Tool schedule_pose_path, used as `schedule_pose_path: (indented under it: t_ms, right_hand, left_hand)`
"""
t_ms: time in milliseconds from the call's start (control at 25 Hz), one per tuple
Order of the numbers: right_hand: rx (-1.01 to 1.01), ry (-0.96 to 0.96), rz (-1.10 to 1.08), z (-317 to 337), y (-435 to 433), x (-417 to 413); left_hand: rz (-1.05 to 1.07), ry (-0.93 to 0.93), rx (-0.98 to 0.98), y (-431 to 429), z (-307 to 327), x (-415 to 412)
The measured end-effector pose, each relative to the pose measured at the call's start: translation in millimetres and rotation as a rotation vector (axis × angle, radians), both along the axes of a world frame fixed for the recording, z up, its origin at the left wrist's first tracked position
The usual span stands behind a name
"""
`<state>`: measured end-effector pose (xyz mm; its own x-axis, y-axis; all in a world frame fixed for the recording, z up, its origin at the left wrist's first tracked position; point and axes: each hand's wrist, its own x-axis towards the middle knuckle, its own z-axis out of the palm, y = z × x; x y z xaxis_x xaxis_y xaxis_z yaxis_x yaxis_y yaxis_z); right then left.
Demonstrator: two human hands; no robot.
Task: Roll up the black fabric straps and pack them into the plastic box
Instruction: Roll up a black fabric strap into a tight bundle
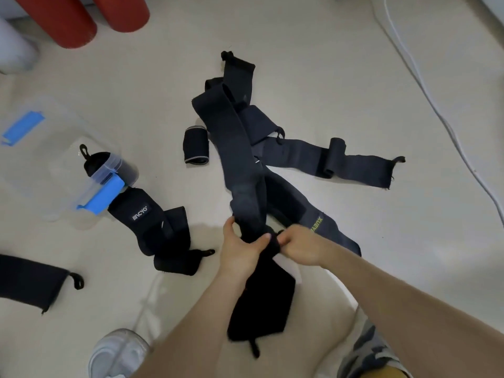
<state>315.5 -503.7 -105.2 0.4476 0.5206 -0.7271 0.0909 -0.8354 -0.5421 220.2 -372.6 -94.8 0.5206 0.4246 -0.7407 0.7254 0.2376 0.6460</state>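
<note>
Several black fabric straps lie tangled on the pale floor. My left hand and my right hand both grip one long black strap where it bunches between them; its lower end hangs toward my legs. A rolled strap stands alone to the left of the pile. A strap printed XUEYU lies under my right hand. The clear plastic box with a blue latch lies tipped at the left, a black strap inside it.
A branded strap sprawls beside the box. Another strap lies at the left edge. The clear lid with blue clip sits far left. Red cylinders stand at the top left. A white cable runs along the right. A white shoe is near my knee.
</note>
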Motion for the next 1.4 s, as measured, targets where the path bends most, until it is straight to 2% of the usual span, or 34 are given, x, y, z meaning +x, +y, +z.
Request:
schedule_pose_path:
  t_ms: [80,120,160,240,280,360,400,440,480,520,600,640,760,840,920,1000,1080,1160,1240,1320,1400]
  right_hand:
    - [-0.058,-0.333,-0.184,5.7,-5.4,12.6]
    - [-0.113,-0.416,-0.270,5.6,-14.7,18.2]
    - [-0.201,-0.417,-0.290,6.6,-22.6,19.3]
    - [-0.308,-0.335,-0.231,2.8,-31.9,9.3]
    - [-0.304,-0.297,-0.244,-4.5,-32.0,-0.8]
    - [-0.176,-0.098,-0.527,-6.7,-25.9,-13.6]
    - [-0.055,0.063,-0.732,-2.6,-22.7,-15.4]
    - [0.043,0.193,-0.893,5.2,-20.8,-13.1]
    - [0.128,0.286,-0.981,16.6,-20.9,-8.2]
    - [0.191,0.349,-0.990,32.5,-22.7,-1.2]
    - [0.284,0.390,-0.895,70.5,-25.6,17.8]
    - [0.322,0.388,-0.819,91.1,-26.3,30.1]
    - [0.432,0.336,-0.666,151.0,-28.7,64.1]
    - [0.547,0.306,-0.714,182.2,-22.9,72.5]
    - [0.682,0.348,-0.825,206.0,-13.5,69.2]
    - [0.773,0.390,-0.838,227.4,0.2,57.5]
    - [0.831,0.396,-0.683,249.8,22.7,38.8]
    - [0.884,0.433,-0.518,271.9,55.8,16.4]
    - [0.944,0.462,-0.444,290.3,102.5,-17.1]
    - [0.985,0.484,-0.473,296.2,147.5,-56.2]
    - [0.934,0.598,-0.465,286.1,182.2,-93.5]
  left_hand:
    - [0.128,0.035,0.039,11.6,-6.9,-2.8]
    - [0.158,0.050,0.055,20.1,-9.1,-6.9]
    - [0.169,0.066,0.087,29.1,-11.3,-13.3]
    - [0.162,0.102,0.218,46.0,-11.6,-26.9]
    - [0.138,0.120,0.350,53.3,-9.6,-32.9]
    - [-0.010,0.114,0.795,61.3,-0.5,-38.6]
    - [-0.144,0.025,1.031,59.2,4.9,-35.5]
    - [-0.325,-0.117,1.186,53.1,8.4,-27.0]
    - [-0.548,-0.235,1.220,42.8,10.2,-13.5]
    - [-0.763,-0.231,1.132,28.8,9.8,2.0]
    - [-1.022,0.036,0.857,10.4,-4.9,22.8]
    - [-1.035,0.129,0.798,9.4,-14.9,28.4]
    - [-0.916,0.149,0.859,32.0,-25.5,20.2]
    - [-1.011,0.199,0.827,54.1,-18.5,3.9]
    - [-1.046,0.237,0.685,70.5,-7.7,-13.1]
    - [-1.047,0.261,0.555,80.8,8.0,-33.7]
    - [-0.976,0.274,0.445,91.9,33.9,-58.3]
    - [-0.780,0.250,0.315,104.5,61.1,-85.0]
    - [-0.610,0.234,0.356,125.5,85.9,-119.7]
    - [-0.517,0.257,0.456,149.0,103.2,-158.6]
    - [-0.434,0.303,0.524,172.0,109.5,-199.0]
